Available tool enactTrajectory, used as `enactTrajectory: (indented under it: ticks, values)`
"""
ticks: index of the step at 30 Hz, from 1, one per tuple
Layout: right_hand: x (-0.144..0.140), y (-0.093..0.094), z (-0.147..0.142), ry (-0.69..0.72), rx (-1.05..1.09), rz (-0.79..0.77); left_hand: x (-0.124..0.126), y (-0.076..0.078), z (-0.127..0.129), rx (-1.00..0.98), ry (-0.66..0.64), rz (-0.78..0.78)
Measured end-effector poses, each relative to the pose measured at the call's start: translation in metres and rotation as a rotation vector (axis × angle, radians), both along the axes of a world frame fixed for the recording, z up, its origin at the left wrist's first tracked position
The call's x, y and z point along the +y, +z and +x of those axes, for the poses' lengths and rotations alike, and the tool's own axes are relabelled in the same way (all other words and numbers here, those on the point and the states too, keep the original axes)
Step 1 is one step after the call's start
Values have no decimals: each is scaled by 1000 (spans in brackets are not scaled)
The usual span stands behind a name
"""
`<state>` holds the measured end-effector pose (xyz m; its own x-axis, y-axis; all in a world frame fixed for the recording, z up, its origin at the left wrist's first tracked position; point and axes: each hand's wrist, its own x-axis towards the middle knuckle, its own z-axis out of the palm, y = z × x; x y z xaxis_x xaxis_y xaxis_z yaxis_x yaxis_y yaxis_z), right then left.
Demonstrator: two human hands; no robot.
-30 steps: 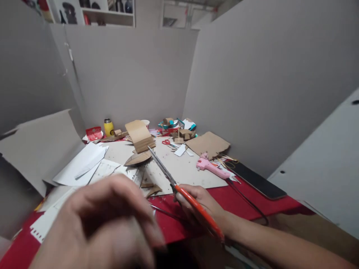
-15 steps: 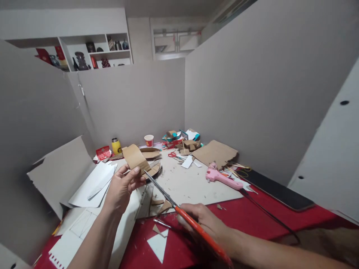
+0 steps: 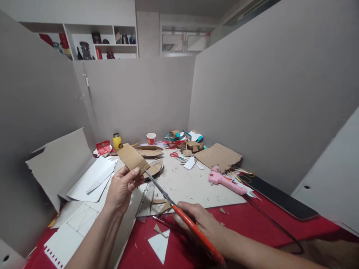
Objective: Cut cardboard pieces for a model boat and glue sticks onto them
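Observation:
Between the thumb and fingers of my left hand (image 3: 123, 186) is a strip of brown cardboard (image 3: 132, 157), held up above the table. My right hand (image 3: 196, 220) grips a large pair of scissors (image 3: 182, 215) with orange-red handles. The blades point up and left, and their tips meet the lower right edge of the cardboard strip. Behind the strip lie curved cut cardboard pieces (image 3: 155, 170), partly hidden. Small brown offcuts (image 3: 165, 207) and a white paper triangle (image 3: 159, 244) lie below the scissors.
A pink hot glue gun (image 3: 228, 184) with a black cord lies at right, near a brown cardboard sheet (image 3: 220, 156). Red-handled scissors (image 3: 174, 154), a paper cup (image 3: 151, 138) and a yellow bottle (image 3: 117, 142) are farther back. White papers (image 3: 92, 179) lie left; grey partitions (image 3: 140, 97) enclose the table.
The cardboard strip has tilted a little to the left in my left hand. The scissors remain at its edge. The whole view has shifted slightly.

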<state>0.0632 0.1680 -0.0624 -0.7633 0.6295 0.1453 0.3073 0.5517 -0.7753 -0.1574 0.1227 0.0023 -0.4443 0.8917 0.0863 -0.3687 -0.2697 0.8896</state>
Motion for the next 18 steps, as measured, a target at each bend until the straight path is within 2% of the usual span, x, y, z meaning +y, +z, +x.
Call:
enactTrajectory:
  ticks: [18]
  values:
    - [-5, 3, 8, 80, 79, -143, -2, -6, 6, 40, -70, 57]
